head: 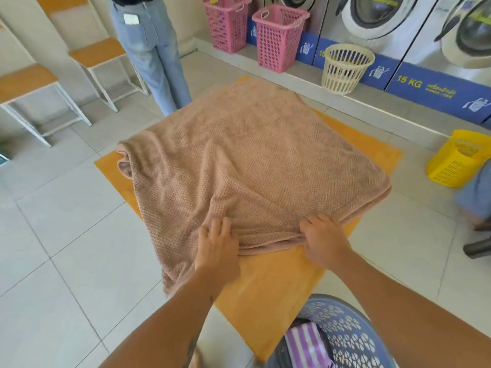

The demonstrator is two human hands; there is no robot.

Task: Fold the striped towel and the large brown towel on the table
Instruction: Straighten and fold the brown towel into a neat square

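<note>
Striped purple-and-white towel (305, 343) lies in the perforated lavender plastic basket (353, 333) nearest. Beyond, left hand (218, 247) and right hand (325, 241) each pinch the near edge of the large brown waffle-textured towel (247, 160), spread across the orange tabletop (265, 290).

The orange table (265, 288) stands on a floor (66, 235) of pale tiles. One big towel (252, 160) lies right on the table. It is spread out and covers most of the top. Bare table shows at the near end and along the right side. The left part of the towel hangs down over the table's left edge. Its far left corner is bunched up.
</note>
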